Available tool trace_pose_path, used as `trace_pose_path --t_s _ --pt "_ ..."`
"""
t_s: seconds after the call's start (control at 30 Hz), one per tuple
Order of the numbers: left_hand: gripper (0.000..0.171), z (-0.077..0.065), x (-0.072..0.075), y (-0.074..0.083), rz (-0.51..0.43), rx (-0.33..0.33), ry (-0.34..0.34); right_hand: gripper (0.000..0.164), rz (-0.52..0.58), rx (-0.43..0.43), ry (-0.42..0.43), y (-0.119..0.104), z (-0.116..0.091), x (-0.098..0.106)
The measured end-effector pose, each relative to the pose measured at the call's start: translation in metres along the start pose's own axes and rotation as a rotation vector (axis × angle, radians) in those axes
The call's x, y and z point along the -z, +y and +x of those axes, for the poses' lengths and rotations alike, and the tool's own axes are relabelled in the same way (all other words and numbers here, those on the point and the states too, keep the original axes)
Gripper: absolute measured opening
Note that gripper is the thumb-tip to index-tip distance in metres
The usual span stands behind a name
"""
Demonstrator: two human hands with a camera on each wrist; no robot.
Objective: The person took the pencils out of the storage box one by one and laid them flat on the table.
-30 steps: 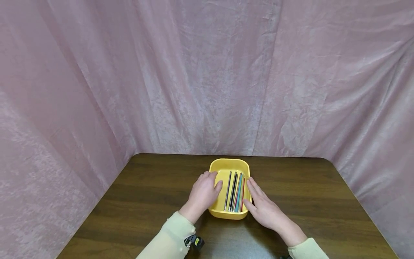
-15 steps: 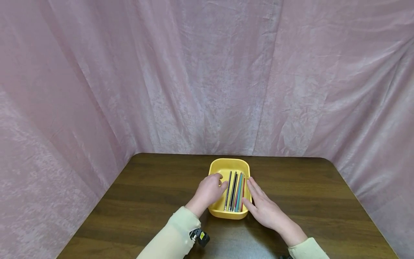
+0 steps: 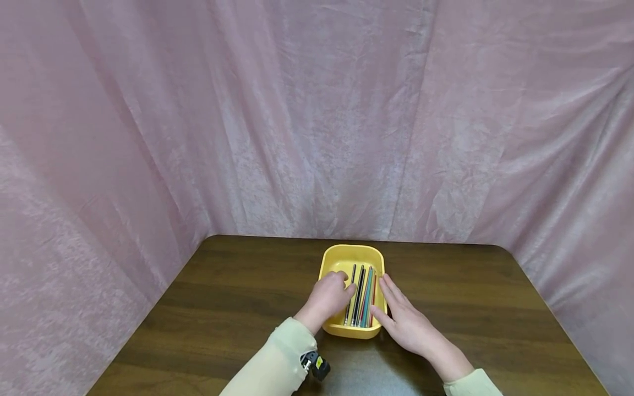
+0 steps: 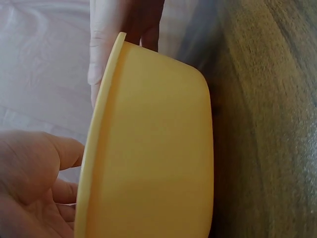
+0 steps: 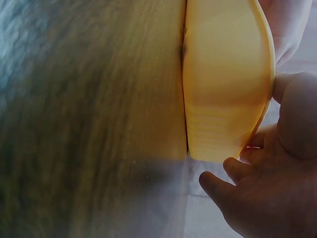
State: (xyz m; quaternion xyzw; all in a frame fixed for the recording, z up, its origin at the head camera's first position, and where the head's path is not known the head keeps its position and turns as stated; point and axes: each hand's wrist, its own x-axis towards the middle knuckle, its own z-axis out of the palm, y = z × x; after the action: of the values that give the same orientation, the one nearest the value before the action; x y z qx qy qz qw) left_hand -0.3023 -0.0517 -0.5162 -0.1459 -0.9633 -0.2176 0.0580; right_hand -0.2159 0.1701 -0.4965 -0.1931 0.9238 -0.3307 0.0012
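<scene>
A yellow plastic tray holds several slim pencils, dark, teal and red, lying side by side lengthwise. My left hand reaches over the tray's left rim, its thumb and bent index finger apart above the leftmost dark pencil. In the left wrist view that hand dips behind the rim, which hides its fingertips. My right hand rests along the right side of the tray, fingers extended against the outer wall, thumb at the rim. The right wrist view shows the hand beside the tray's wall.
The tray stands on a dark brown wooden table, near its far edge. Behind and around the table hang pink velvet curtains. A small black camera sits at the left wrist.
My left hand has moved rightward from the tray's left rim to above the leftmost pencil. My right hand has stayed against the tray, and the pencils lie as before.
</scene>
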Motion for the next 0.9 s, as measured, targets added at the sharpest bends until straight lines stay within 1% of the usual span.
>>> trace_pose_path --t_s 0.03,0.07,0.1,0.23,0.4,0.53,0.7,0.9 --pt "0.04 0.003 -0.007 -0.004 0.007 0.001 0.005 0.082 -0.003 -0.001 -0.001 0.0 0.0 0.0" --pt "0.042 0.006 -0.014 -0.008 0.015 0.006 0.01 0.082 -0.006 -0.001 -0.002 0.001 0.0 0.001" --pt "0.042 0.007 -0.014 -0.007 0.008 0.024 -0.005 0.082 -0.008 0.001 -0.002 0.001 -0.001 0.001" --pt "0.043 0.018 -0.033 -0.021 -0.004 0.047 0.008 0.083 -0.001 0.0 0.002 0.001 0.0 0.001" --pt "0.038 0.026 -0.046 -0.03 -0.033 0.047 0.016 0.082 -0.002 0.017 0.008 0.002 0.002 0.0" --pt "0.036 0.03 -0.048 -0.033 -0.039 0.048 0.001 0.081 -0.011 0.027 0.014 0.002 0.003 0.0" --pt "0.035 0.034 -0.046 -0.032 -0.045 0.062 -0.028 0.08 -0.012 0.02 0.011 0.001 0.003 0.001" --pt "0.041 0.036 -0.041 -0.027 -0.032 0.086 -0.052 0.081 -0.007 0.016 0.004 0.001 0.004 0.001"
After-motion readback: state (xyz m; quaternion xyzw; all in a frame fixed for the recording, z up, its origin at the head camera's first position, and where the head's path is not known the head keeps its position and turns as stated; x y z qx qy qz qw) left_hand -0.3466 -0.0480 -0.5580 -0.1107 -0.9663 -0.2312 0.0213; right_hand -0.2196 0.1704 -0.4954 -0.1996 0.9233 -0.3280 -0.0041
